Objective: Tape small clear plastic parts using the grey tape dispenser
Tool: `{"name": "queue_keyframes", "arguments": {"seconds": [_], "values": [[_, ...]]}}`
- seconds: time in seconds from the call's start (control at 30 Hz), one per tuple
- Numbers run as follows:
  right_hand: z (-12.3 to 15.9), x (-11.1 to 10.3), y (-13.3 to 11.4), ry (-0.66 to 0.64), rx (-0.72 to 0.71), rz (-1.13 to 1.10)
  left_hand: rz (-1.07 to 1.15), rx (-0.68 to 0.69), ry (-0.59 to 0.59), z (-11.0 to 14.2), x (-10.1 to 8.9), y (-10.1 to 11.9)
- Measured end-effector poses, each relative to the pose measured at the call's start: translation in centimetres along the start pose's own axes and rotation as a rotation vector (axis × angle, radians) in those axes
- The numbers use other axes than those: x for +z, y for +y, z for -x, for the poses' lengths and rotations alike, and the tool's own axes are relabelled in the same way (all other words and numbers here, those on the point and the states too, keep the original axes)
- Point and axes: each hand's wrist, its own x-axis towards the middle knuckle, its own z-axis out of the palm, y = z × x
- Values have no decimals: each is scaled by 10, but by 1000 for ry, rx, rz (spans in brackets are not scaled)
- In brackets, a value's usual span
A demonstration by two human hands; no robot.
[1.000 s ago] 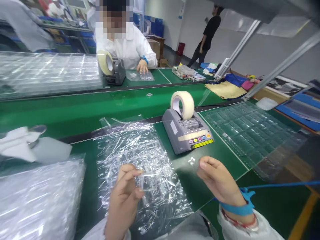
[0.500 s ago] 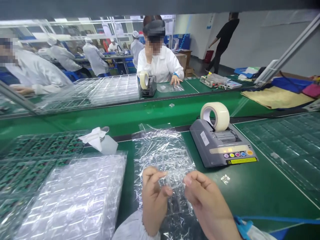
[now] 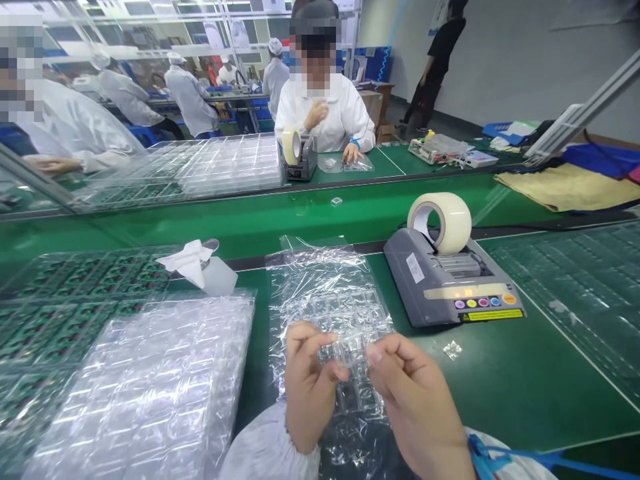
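A small strip of clear tape (image 3: 353, 350) stretches between my two hands, hard to make out against the shiny plastic behind it. At its left end are the index finger and thumb of my left hand (image 3: 313, 380), curled with a gap between the tips. My right hand (image 3: 413, 390) pinches the other end. Below and beyond them lies a clear plastic bag (image 3: 320, 273) around a clear compartment tray (image 3: 360, 307). What its compartments hold cannot be made out. A grey tape dispenser (image 3: 440, 287) carrying a roll of tape (image 3: 455, 220) stands right of the bag.
To the left are stacked clear trays (image 3: 150, 373) and trays with green circuit boards (image 3: 95, 277). White crumpled paper (image 3: 187, 260) lies behind the stack. Small silvery pieces (image 3: 453, 350) lie before the dispenser. Across the green divider (image 3: 240, 227) sits a co-worker (image 3: 325, 113).
My view has tilted slightly downward. My hands keep nearly the same pose on the tape strip. The co-worker opposite has lowered a raised hand from face to chest.
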Motion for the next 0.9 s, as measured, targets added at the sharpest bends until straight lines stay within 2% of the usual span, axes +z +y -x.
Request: {"name": "queue_keyframes", "arguments": {"seconds": [0.57,0.9], "values": [[1,1,4,2,-22,-2,-36,4,15,0,-1,3],[1,-2,7,-16,-59,34,-118,80,18,-1,-3,5]]}}
